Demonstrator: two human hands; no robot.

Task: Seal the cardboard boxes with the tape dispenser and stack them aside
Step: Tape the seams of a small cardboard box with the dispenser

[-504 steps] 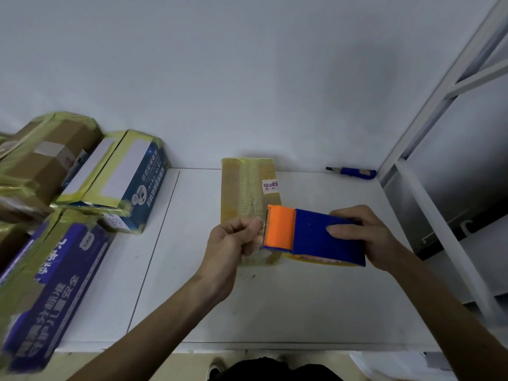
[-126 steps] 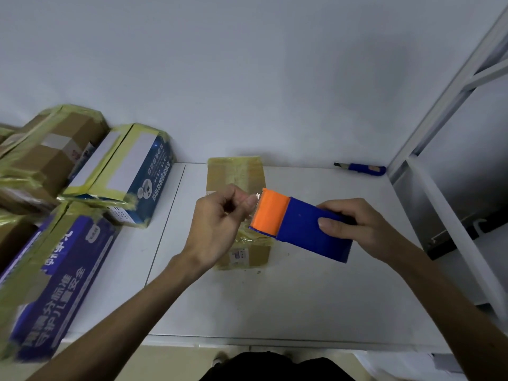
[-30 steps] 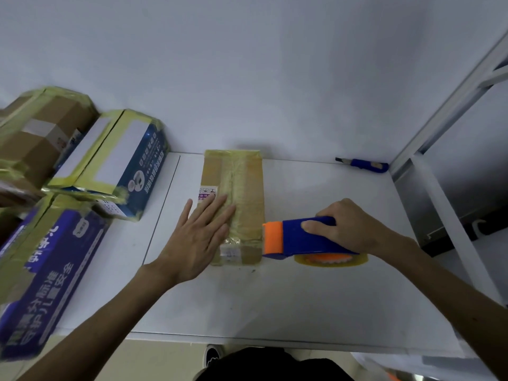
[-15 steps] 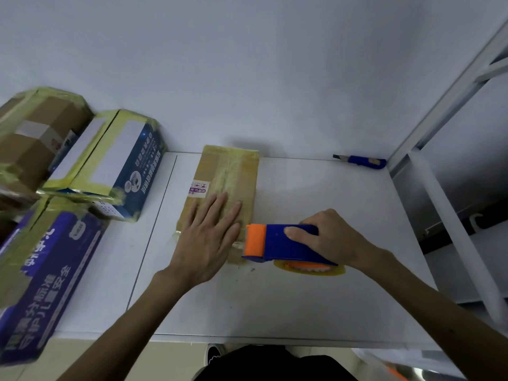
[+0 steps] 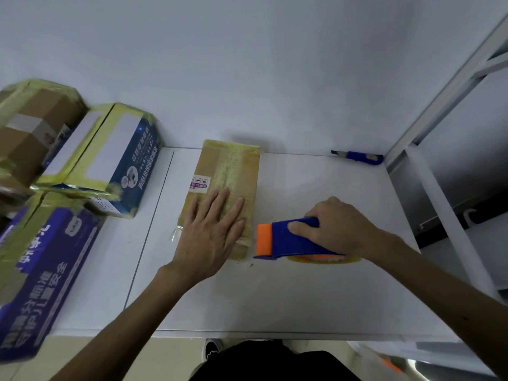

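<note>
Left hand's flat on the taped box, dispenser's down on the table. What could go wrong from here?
At the near left corner of the box, beside the left hand, a loose flap of tape sticks out; it may stick to the table when lifted.
The stacked boxes on the left sit tilted; another box on top could slide.
The tape dispenser, gripped by the right hand, lies close to the box's near end; moving the box might knock it.

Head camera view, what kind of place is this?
Probably a small packing or shipping station: a tape dispenser gripped by the right hand, a tape-wrapped cardboard box under the left hand on a white table, more taped boxes piled at the left, and a utility knife by the wall.
</note>
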